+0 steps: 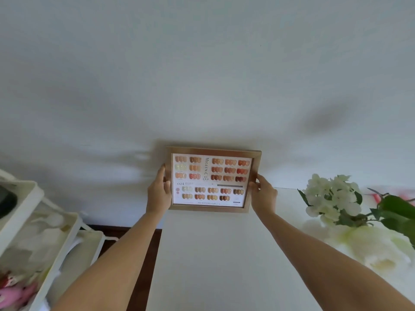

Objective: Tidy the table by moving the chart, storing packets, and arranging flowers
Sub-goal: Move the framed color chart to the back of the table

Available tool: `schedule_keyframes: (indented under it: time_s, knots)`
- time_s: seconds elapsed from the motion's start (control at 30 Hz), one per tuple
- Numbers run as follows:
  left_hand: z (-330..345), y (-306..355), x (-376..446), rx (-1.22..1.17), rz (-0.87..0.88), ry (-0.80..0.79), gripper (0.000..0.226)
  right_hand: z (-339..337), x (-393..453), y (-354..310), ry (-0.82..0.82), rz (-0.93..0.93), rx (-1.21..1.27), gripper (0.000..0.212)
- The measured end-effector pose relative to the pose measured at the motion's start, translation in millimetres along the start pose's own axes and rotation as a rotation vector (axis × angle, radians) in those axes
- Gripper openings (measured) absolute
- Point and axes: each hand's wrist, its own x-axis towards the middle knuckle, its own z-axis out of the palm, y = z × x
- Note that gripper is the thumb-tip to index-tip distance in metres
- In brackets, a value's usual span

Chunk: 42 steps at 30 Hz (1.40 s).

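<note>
The framed chart (212,180) was gripped at its sides by the left hand (158,194) and right hand (263,195), mid-frame against a white wall (202,75). White flowers (332,198) were seen lower right above the white bench (213,254), white shelving (33,232) lower left.

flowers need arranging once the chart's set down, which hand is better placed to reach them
Right. The right hand grips the framed chart on the side where the white flowers lie; the left hand holds the far edge, near the white shelves.

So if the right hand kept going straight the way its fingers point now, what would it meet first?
The right hand already grips the right edge of the framed chart, so it would press on the frame first. Beyond that the white wall seems closest, though depth is unclear.
</note>
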Motion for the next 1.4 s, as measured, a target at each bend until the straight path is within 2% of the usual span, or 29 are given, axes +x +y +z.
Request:
schedule_keyframes:
  time_s: [0.47,0.73,0.87,1.03,1.4]
  knots:
    - [24.2,-5.1,21.8,-0.045,-0.016,0.089,0.049,13.7,25.1,5.5,0.036,-0.019,-0.012,0.032]
    - [21.8,-3.8,19.5,-0.026,-0.034,-0.006,0.054,13.3,24.3,5.0,-0.031,-0.021,-0.07,0.034]
    - [20.3,3.5,16.0,-0.017,-0.103,-0.038,0.065,10.0,15.5,4.4,-0.09,0.012,-0.102,0.046]
    - [12.9,18.3,-2.2,0.003,-0.113,-0.005,0.069,-1.0,-4.5,8.6,-0.11,0.079,-0.142,0.057]
    - [11.1,75.3,-98.5,0.025,-0.052,-0.008,0.07,-53.1,-93.5,44.6,-0.27,-0.032,-0.248,0.055]
